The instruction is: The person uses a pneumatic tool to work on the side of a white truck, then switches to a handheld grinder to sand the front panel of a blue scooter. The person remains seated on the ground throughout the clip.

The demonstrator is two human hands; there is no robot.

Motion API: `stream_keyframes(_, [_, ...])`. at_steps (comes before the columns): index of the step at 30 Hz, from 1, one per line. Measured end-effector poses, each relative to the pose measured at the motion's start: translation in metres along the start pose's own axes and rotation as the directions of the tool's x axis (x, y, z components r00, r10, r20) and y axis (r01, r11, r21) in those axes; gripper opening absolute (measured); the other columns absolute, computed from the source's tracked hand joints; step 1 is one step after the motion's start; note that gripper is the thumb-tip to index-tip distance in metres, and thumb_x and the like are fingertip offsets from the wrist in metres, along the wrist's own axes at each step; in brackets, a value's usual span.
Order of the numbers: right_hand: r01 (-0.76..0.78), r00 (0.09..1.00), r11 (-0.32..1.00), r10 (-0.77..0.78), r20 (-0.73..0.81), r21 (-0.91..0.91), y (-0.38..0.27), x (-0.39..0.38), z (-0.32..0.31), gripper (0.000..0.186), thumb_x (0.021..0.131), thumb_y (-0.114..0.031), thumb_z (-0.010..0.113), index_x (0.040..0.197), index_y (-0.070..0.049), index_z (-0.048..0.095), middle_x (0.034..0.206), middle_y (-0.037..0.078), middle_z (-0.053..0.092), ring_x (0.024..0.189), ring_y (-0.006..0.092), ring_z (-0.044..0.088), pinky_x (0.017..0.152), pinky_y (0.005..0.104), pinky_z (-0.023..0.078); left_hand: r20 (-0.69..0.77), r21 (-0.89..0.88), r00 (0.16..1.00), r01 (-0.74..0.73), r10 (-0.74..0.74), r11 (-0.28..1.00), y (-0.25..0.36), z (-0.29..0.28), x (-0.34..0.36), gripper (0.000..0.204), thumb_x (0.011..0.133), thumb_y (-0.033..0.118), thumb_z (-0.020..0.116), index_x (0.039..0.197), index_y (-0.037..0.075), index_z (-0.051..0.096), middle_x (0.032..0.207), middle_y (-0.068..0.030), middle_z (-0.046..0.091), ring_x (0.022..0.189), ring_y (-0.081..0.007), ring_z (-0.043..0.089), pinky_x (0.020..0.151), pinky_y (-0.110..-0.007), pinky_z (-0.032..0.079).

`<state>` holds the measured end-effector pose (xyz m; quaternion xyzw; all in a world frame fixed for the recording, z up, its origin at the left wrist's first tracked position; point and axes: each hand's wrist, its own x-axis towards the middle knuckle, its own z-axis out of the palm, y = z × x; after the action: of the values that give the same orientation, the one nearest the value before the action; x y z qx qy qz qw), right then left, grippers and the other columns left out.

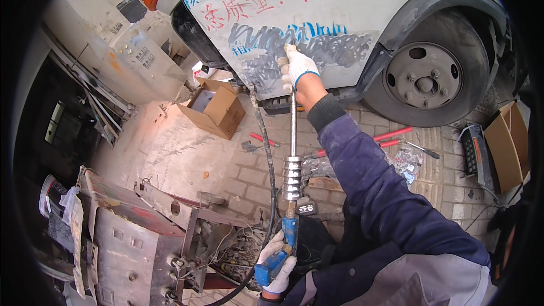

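Observation:
My left hand (276, 263), in a white glove, is wrapped around the blue handle of a slide hammer dent puller (292, 178). Its bright rod, with a ribbed sliding weight near the handle, runs away from me to the side panel (249, 73) of a white vehicle. At the rod's far end my gloved right hand (302, 71) is closed around it, close against a patch of grey scribbled paint. Those fingers and the panel hide the tool's tip. A thick black cable (265, 136) rises beside the rod from near the handle towards the panel's lower edge.
An open cardboard box (220, 110) sits left of the vehicle's wheel (425, 76). Red bars (391, 135) and a screwdriver (424, 149) lie on the paving. A worn metal cabinet (127, 243) stands at lower left, and another carton (506, 144) at right.

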<state>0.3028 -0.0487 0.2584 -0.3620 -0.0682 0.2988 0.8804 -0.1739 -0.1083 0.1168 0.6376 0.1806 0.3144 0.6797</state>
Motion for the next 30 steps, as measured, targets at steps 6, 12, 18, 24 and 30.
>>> stream_keyframes(6, [-0.422,0.703,0.719,-0.126,0.700,0.552,0.005,0.009,-0.036,0.053,0.114,-0.059,0.054,0.102,-0.008,0.064,0.063,-0.007,0.039,0.043,0.0082,0.032,0.037,0.0281,0.024,0.225,0.470,0.940,-0.336,0.257,0.816,0.014,0.001,0.006,0.053,0.086,0.013,0.095,0.131,0.000,0.068,0.145,-0.0294,0.070,0.139,-0.0445,0.067,0.117,-0.049,0.054])
stream_keyframes(12, [-0.290,0.758,0.834,-0.099,0.644,0.469,-0.002,0.014,-0.024,0.054,0.115,-0.048,0.057,0.118,0.004,0.072,0.065,-0.006,0.038,0.045,0.0087,0.033,0.041,0.0283,0.027,0.177,0.434,0.953,-0.301,0.247,0.849,0.015,0.003,0.010,0.054,0.087,0.012,0.094,0.132,-0.001,0.067,0.145,-0.0303,0.069,0.140,-0.0468,0.066,0.118,-0.052,0.053])
stream_keyframes(18, [-0.297,0.790,0.836,-0.056,0.610,0.461,-0.013,0.016,-0.016,0.047,0.112,-0.045,0.059,0.113,0.000,0.072,0.065,-0.005,0.039,0.047,0.0097,0.033,0.043,0.0295,0.026,0.229,0.422,0.941,-0.326,0.248,0.846,0.017,0.003,0.016,0.054,0.086,0.009,0.090,0.133,-0.003,0.066,0.150,-0.0321,0.065,0.144,-0.0450,0.062,0.120,-0.052,0.050])
stream_keyframes(24, [-0.255,0.827,0.858,-0.045,0.561,0.446,-0.012,0.018,-0.016,0.047,0.113,-0.043,0.058,0.115,0.002,0.072,0.065,-0.007,0.038,0.046,0.0086,0.032,0.043,0.0287,0.026,0.227,0.412,0.945,-0.314,0.237,0.855,0.016,0.003,0.019,0.055,0.084,0.007,0.090,0.132,-0.003,0.066,0.150,-0.0316,0.064,0.144,-0.0446,0.063,0.119,-0.051,0.051])
stream_keyframes(30, [-0.218,0.847,0.878,-0.047,0.530,0.426,-0.014,0.012,-0.014,0.049,0.115,-0.042,0.057,0.119,0.004,0.073,0.065,-0.008,0.037,0.047,0.0076,0.032,0.042,0.0278,0.026,0.242,0.409,0.944,-0.310,0.226,0.858,0.014,0.001,0.019,0.059,0.084,0.008,0.091,0.135,-0.002,0.064,0.151,-0.0314,0.063,0.145,-0.0443,0.062,0.119,-0.051,0.051])
